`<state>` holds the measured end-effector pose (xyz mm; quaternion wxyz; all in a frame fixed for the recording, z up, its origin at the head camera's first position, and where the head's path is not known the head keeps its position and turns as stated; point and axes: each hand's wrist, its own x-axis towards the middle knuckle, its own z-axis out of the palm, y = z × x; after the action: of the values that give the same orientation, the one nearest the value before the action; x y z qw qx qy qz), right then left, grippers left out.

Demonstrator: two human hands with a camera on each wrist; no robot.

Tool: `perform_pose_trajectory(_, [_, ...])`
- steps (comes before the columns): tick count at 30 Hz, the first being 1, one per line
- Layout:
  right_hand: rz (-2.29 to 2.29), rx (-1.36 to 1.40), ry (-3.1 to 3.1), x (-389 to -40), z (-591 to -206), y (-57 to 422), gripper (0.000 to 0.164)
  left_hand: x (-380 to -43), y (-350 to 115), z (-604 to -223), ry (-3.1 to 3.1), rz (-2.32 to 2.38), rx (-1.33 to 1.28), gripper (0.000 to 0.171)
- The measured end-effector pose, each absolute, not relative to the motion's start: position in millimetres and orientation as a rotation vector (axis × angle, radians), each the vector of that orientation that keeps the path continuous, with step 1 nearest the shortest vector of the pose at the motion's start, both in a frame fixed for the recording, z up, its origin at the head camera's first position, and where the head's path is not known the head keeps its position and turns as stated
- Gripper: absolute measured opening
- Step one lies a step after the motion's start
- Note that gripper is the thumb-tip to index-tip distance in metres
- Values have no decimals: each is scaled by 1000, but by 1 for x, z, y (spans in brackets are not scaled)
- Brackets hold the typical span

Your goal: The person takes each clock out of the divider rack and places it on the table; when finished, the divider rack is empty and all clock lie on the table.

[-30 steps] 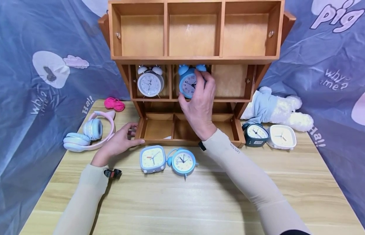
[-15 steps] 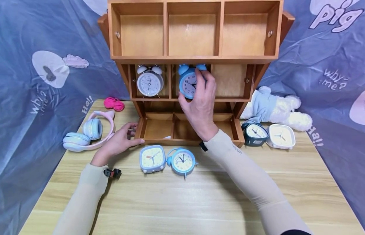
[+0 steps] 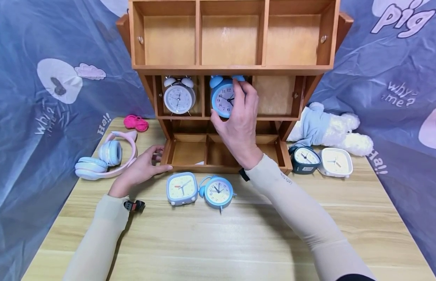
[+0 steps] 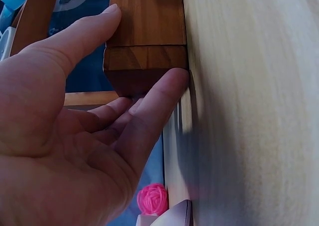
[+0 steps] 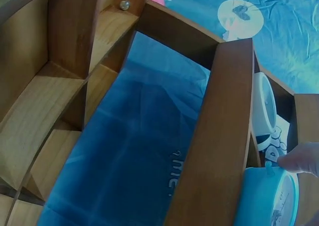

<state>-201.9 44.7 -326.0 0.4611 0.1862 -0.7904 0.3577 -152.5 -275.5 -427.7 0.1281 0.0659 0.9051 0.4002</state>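
In the head view, my right hand (image 3: 239,121) holds a blue twin-bell alarm clock (image 3: 222,99) in the middle compartment of the wooden shelf's (image 3: 235,71) second tier. Thumb and fingers span its face from the lower left to the upper right, covering its right side. One digit shows beside the blue clock (image 5: 264,198) in the right wrist view. My left hand (image 3: 142,168) holds the front left corner of the lowest tray (image 3: 203,170), its thumb on one side and fingers on the other. A white twin-bell alarm clock (image 3: 179,98) stands in the left compartment.
On the table before the shelf are a blue square clock (image 3: 182,189) and a small blue alarm clock (image 3: 219,192). To the right lie a dark green clock (image 3: 305,159), a white clock (image 3: 336,162) and a plush toy (image 3: 330,128); to the left, headphones (image 3: 110,154) and pink yarn (image 3: 136,123).
The blue twin-bell alarm clock has shifted slightly left and tilted a little in my right hand. My left hand stays at the tray corner.
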Motion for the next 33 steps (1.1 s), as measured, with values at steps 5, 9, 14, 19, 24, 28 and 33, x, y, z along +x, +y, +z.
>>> perform_pose_trajectory(5, [885,475,-1938,-199,-324,45,79,-153,-275,-428,2630,1165,189,86])
perform_pose_trajectory(9, [897,485,-1934,-196,-324,46,79,-153,-275,-428,2635,1165,186,85])
perform_pose_trajectory(14, [889,492,-1957,-191,-324,47,79,-152,-276,-428,2633,1166,181,86])
perform_pose_trajectory(19, [910,486,-1970,-187,-325,49,78,-151,-276,-428,2627,1169,177,88])
perform_pose_trajectory(24, [926,485,-1980,-184,-325,51,80,-152,-276,-427,2633,1162,177,87])
perform_pose_trajectory(28, [942,482,-1998,-180,-327,55,79,-153,-276,-426,2635,1164,177,87])
perform_pose_trajectory(33, [980,490,-2024,-172,-333,58,79,-153,-276,-427,2626,1172,182,86])
